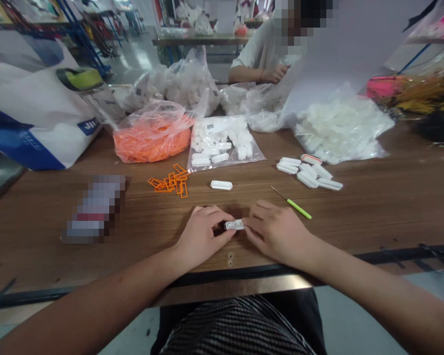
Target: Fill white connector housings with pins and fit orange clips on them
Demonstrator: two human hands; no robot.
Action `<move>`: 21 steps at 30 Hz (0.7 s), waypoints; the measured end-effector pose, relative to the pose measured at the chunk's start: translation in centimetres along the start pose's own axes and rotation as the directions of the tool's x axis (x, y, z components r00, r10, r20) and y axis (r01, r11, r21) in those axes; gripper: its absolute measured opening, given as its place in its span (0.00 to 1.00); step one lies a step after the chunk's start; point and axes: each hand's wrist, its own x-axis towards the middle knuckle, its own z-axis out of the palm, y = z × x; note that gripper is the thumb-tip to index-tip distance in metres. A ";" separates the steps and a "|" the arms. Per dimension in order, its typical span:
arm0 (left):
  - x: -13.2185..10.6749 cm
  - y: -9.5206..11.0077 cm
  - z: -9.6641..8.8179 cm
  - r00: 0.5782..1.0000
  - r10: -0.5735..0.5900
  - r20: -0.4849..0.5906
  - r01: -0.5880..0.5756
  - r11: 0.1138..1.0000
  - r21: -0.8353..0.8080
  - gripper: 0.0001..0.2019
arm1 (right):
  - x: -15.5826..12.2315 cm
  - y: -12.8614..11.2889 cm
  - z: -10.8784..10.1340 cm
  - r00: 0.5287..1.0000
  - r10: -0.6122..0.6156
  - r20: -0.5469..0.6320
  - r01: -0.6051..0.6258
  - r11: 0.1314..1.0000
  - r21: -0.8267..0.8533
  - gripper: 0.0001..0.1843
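Both hands meet near the front edge of the wooden table [373,207]. My left hand [203,234] and my right hand [276,231] pinch the two ends of a small white plastic piece [234,225], fingers curled round it. One more white piece [221,185] lies just beyond them. A few orange rectangular frames [172,182] are scattered to the left. A thin tool with a green handle [294,204] lies right of my right hand, untouched.
A pile of white pieces [311,172] sits at right. Behind are a bag of orange parts [151,135], a flat bag of white parts [224,143] and bigger bags of white parts [340,125]. A person [261,54] sits across the table.
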 end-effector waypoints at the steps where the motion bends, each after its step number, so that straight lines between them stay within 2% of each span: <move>1: 0.0 0.0 0.0 1.000 -0.002 -0.002 0.002 1.000 -0.002 0.04 | -0.4 -0.4 0.3 0.998 -0.022 -0.051 0.019 0.998 -0.054 0.13; 4: 0.0 -0.1 0.0 1.000 -0.005 -0.004 0.005 1.000 0.002 0.04 | -1.2 -1.2 1.1 0.985 -0.007 -0.174 -0.010 0.995 -0.096 0.12; 6: 0.1 -0.2 0.1 1.000 0.003 0.000 -0.003 1.000 0.010 0.04 | -1.6 -0.8 1.1 0.974 0.054 -0.221 -0.052 0.999 0.015 0.12; 8: 0.1 -0.4 0.1 1.000 0.012 -0.002 -0.012 1.000 0.021 0.04 | -2.3 0.6 0.6 0.955 0.143 -0.261 -0.104 0.982 0.160 0.12; 10: 0.0 -0.5 0.1 1.000 0.017 -0.006 -0.016 0.999 0.028 0.05 | -3.4 2.8 -0.2 0.925 0.263 -0.273 -0.202 0.951 0.234 0.12; 11: 0.0 -0.5 0.1 1.000 0.016 -0.005 -0.016 0.999 0.031 0.05 | -4.1 3.9 -0.6 0.918 0.338 -0.209 -0.291 0.930 0.227 0.11; 13: 0.0 -0.5 0.1 1.000 0.014 0.000 -0.014 0.999 0.033 0.05 | -5.5 6.0 -1.4 0.888 0.459 -0.006 -0.451 0.874 0.180 0.11; 15: 0.1 -0.5 0.1 1.000 0.016 0.000 -0.016 0.999 0.032 0.05 | -6.6 7.3 -1.9 0.821 0.553 0.143 -0.570 0.812 0.128 0.12; 18: 0.1 -0.5 0.0 1.000 0.019 -0.001 -0.019 0.999 0.033 0.05 | -7.2 7.4 -2.3 0.734 0.627 0.261 -0.664 0.742 0.087 0.13; 21: 0.1 -0.5 0.0 1.000 0.017 0.003 -0.017 0.999 0.036 0.05 | -6.8 6.6 -2.3 0.692 0.650 0.314 -0.700 0.711 0.072 0.12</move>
